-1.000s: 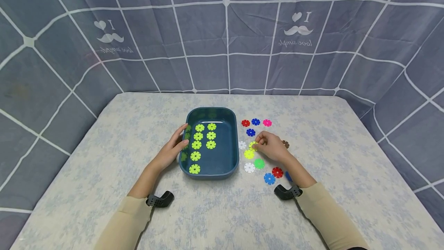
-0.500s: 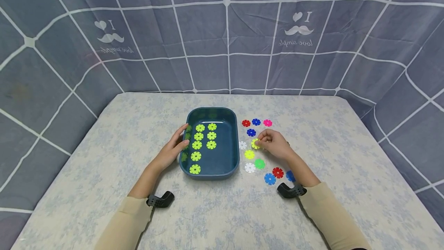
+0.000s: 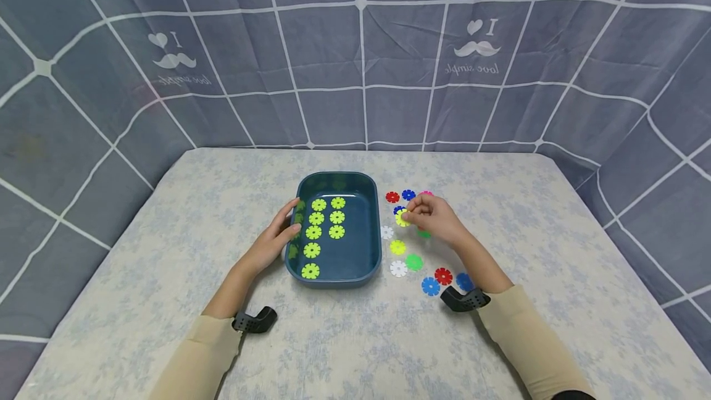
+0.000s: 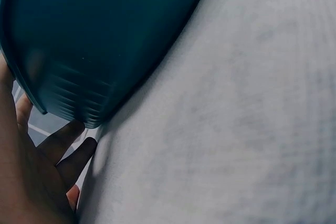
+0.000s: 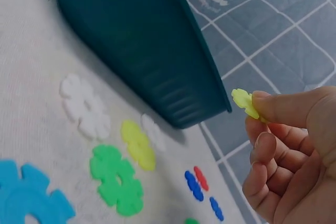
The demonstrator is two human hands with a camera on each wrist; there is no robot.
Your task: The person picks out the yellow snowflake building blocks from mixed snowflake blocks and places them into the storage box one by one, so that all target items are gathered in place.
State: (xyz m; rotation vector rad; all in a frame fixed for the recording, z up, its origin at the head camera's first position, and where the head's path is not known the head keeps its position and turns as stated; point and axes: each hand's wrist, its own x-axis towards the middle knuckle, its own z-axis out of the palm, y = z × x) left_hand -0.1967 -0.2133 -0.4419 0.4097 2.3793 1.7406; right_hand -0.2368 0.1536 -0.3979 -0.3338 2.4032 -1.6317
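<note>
My right hand (image 3: pixel 436 221) pinches a yellow snowflake disc (image 5: pixel 244 102) between thumb and index finger, raised off the table. In the head view it is just right of the dark teal plastic bin (image 3: pixel 358 264), over a partly covered blue disc (image 3: pixel 397 209). My left hand (image 3: pixel 272 242) holds the bin's left side, thumb at the rim and fingers along the outer wall (image 4: pixel 79 93). Inside the bin, several yellow-green discs (image 3: pixel 313 233) lie flat in two columns on the left half of the floor.
Right of the bin lie several loose discs: yellow (image 3: pixel 397 247), white (image 3: pixel 398 268), green (image 3: pixel 414 262), red (image 3: pixel 443 276) and light blue (image 3: pixel 430 286). A red disc (image 3: pixel 392 197) and another blue disc (image 3: pixel 408 194) lie farther back. A grey grid-patterned curtain (image 3: pixel 361 66) surrounds the table.
My right hand has lifted the pinched yellow disc from among the loose ones, moving it away from me and up. The left hand and the bin stay in place.
</note>
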